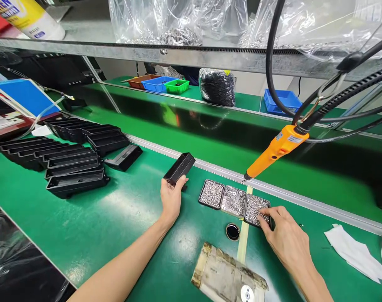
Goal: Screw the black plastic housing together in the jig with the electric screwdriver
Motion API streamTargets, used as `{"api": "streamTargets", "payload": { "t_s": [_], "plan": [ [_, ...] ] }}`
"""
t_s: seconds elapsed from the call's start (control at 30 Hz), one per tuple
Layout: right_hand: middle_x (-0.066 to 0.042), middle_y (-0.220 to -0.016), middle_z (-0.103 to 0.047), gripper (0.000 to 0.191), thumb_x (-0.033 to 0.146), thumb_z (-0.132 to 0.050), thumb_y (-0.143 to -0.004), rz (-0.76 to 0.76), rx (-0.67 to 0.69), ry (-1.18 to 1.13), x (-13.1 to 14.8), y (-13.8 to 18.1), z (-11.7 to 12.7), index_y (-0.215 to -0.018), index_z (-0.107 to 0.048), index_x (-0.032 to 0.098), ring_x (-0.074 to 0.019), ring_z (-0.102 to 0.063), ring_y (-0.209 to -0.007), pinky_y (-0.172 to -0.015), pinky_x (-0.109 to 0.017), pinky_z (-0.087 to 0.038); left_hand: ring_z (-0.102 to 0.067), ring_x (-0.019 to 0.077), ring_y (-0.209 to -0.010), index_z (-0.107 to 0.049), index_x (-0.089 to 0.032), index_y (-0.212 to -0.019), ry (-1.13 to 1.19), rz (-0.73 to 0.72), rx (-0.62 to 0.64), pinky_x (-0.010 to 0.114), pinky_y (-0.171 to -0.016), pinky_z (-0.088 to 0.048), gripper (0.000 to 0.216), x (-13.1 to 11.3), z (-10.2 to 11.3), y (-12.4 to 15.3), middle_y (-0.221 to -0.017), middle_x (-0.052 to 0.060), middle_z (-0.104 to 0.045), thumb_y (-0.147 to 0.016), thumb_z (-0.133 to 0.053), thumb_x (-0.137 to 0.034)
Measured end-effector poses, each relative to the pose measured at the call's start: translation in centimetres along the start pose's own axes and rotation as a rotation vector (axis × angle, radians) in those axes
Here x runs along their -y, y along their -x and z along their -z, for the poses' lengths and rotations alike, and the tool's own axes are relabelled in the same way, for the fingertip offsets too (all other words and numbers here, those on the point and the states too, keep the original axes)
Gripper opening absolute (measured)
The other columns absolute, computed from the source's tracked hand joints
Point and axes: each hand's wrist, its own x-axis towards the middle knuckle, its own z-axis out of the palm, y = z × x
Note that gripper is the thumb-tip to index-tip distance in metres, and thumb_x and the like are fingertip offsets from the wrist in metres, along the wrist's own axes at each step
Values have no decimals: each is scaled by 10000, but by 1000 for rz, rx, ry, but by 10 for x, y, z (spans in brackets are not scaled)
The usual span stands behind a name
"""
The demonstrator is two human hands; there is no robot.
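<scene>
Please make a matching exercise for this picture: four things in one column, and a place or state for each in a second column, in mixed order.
1. black plastic part
2. orange screwdriver
3. right hand
4. green bin

a. hangs from cables over the belt edge
b. on the far bench, beside a blue bin
c. held by the left hand
d. fingertips in the rightmost screw tray

Pairs: 1-c, 2-a, 3-d, 4-b

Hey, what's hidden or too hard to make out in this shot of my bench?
Head view:
- Right hand: fingertips over the right small tray; whether they pinch a part is too small to tell.
- Black plastic housing in the left hand: the underside faces away.
- Worn block: cut off by the bottom edge.
- Bottle: label cropped at the top.
</scene>
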Motion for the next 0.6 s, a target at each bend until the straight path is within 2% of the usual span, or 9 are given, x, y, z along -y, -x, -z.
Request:
{"api": "streamTargets", "payload": {
  "t_s": [0.13,0.27,0.37,0.47,0.5,0.53,0.57,0.6],
  "plan": [
    [-46,-960,-637,306,388,-462,-1070,38,-49,2,3,-1,-2,-996,-691,199,-204,-608,-847,-544,-248,-348,-738,185,-910,-603,-178,-1089,9,-22,2,321,-911,-564,453,0,-1,0,-1092,64,-727,-823,-875,-424],
    [-46,-920,-645,427,470,-420,-1109,49,-110,-53,5,-4,4,-933,-701,200,-214,-619,-858,-563,-293,-371,-733,179,-882,-598,-182,-1072,14,-38,7,325,-895,-574,454,-1,-1,-1,-1086,63,-725,-810,-878,-425],
    [-14,-856,-634,452,553,-430,-1120,39,-151,-160,13,4,25,-994,-711,222,-181,-589,-723,-601,-322,-424,-731,175,-875,-592,-186,-1076,11,-48,13,322,-885,-575,465,0,-1,-2,-1096,64,-720,-806,-874,-439],
    [47,-811,-623,327,558,-528,-1111,93,-44,-294,25,34,50,-1035,-687,283,-140,-503,-553,-563,-302,-444,-733,179,-869,-590,-187,-1074,0,-50,13,318,-870,-576,466,2,-1,-2,-1078,63,-717,-806,-871,-444],
    [48,-895,-665,296,539,-536,-1114,147,5,-335,28,48,55,-1035,-682,295,-143,-569,-612,-593,-294,-473,-733,180,-872,-591,-187,-1071,-4,-51,14,317,-867,-577,462,2,-1,-3,-1080,64,-718,-806,-870,-443],
    [31,-973,-694,221,456,-547,-1122,255,24,-387,30,63,59,-1060,-676,287,-170,-669,-796,-716,-295,-512,-733,183,-877,-593,-187,-1070,-8,-52,15,318,-867,-578,459,2,-1,-2,-1085,67,-719,-807,-870,-441],
    [20,-1044,-706,141,363,-568,-1116,350,53,-395,30,77,59,-1120,-680,279,-185,-692,-894,-851,-307,-517,-733,184,-883,-595,-189,-1070,-12,-53,17,319,-868,-579,454,2,-1,-2,-1093,70,-720,-809,-869,-439],
    [10,-1105,-714,141,275,-567,-1104,417,49,-396,30,90,58,-1187,-680,270,-203,-699,-982,-951,-329,-500,-733,186,-887,-596,-190,-1071,-16,-55,18,320,-869,-579,450,2,-1,-2,-1101,71,-721,-811,-868,-438]
  ]
}}
